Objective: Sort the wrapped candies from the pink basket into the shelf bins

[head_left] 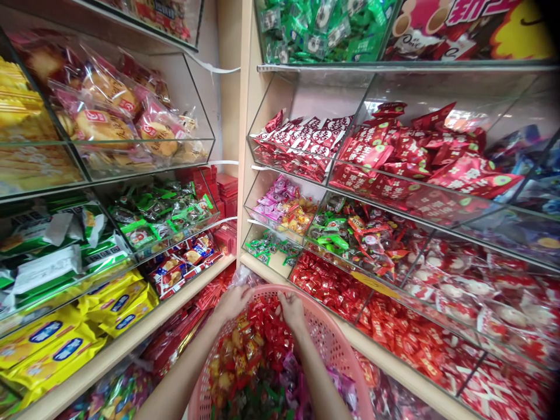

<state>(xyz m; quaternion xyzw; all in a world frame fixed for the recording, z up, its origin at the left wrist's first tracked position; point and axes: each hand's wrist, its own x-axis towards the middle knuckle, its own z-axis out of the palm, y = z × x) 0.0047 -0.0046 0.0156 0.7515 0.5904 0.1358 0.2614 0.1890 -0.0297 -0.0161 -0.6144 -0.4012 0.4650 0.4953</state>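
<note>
Wooden shelves [231, 105] of packaged sweets [306, 137] meet in a corner beyond the pink basket [326, 329]. The left hand [234, 303] lies at the basket's far-left rim, its grip unclear; the right hand [291, 308], fingers bent, is at red candies [265, 318] in the basket's far part, any clasp indiscernible. The perforated plastic is probably stiff, weighty when filled, best held at opposite rims; the wrappers are likely slippery.

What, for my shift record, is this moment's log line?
left hand: at basket rim; right hand: over red candies inside; contents: mixed candies; grasp: unclear
</note>
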